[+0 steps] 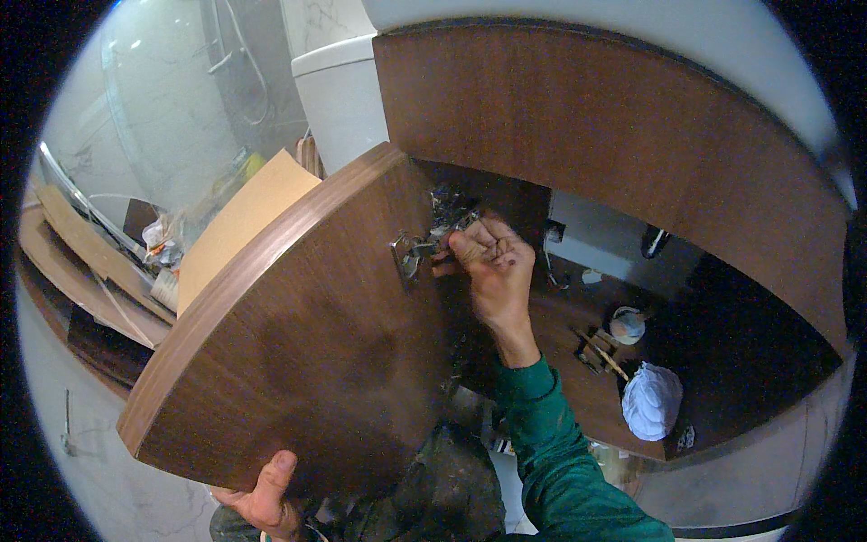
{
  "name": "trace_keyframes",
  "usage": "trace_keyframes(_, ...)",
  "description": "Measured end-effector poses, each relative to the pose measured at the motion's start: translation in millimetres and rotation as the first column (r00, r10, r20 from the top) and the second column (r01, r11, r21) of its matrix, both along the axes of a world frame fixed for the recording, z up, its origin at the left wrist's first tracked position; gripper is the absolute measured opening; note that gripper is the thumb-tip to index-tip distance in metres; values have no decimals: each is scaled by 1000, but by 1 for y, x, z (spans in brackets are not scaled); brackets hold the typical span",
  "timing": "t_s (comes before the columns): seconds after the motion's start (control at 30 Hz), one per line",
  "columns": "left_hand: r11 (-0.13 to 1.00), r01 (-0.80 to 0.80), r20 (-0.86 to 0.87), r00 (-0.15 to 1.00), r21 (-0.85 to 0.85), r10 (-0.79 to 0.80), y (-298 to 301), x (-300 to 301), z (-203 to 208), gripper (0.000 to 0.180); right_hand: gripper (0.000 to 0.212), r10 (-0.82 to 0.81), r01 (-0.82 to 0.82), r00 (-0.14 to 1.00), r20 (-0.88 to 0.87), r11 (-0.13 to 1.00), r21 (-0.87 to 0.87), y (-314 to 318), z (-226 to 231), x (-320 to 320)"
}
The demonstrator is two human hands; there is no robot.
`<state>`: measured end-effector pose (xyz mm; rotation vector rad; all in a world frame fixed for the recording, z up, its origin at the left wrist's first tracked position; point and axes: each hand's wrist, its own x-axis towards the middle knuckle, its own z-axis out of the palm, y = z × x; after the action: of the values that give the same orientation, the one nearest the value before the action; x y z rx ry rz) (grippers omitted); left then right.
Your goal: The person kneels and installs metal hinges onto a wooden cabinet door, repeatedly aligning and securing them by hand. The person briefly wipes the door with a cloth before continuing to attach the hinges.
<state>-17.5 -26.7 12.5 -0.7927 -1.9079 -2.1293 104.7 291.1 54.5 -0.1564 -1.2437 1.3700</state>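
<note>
A brown wood-grain cabinet door (298, 352) stands swung out on the left of the cabinet. My left hand (264, 501) grips its lower edge, the thumb lying on the face and the fingers hidden behind. A metal hinge (409, 259) is fixed on the door near its upper right edge. At that hinge my right hand (497, 262) is closed, thumb and fingers pinching its arm beside the cabinet's side; whether a small screw or tool is also between the fingertips is hidden.
Inside the cabinet (614, 99) lie a crumpled white cloth (652, 402), a small round tub (627, 324) and a thin wooden-handled tool (603, 354). A cable (547, 248) hangs at its back wall. Cardboard (244, 217) and boards (90, 280) lean left, near a white toilet (341, 99).
</note>
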Motion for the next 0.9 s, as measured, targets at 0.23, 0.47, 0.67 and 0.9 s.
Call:
trace_keyframes(0.23,971,-102,-596,801,-215,-48,-2,3,4,37,8,-45,47,998,35,996,-82,-13,13,4)
trace_keyframes(0.47,882,-290,-682,730,-370,-47,-16,-4,-11,21,10,-185,183,931,313,982,38,-7,15,9)
trace_keyframes(0.67,990,91,7,996,111,-93,10,26,10,28,10,-97,105,988,119,993,-58,-5,15,7)
trace_keyframes(0.9,988,-8,-233,972,-152,-28,7,22,10,17,17,-68,73,997,36,985,-159,-4,13,13)
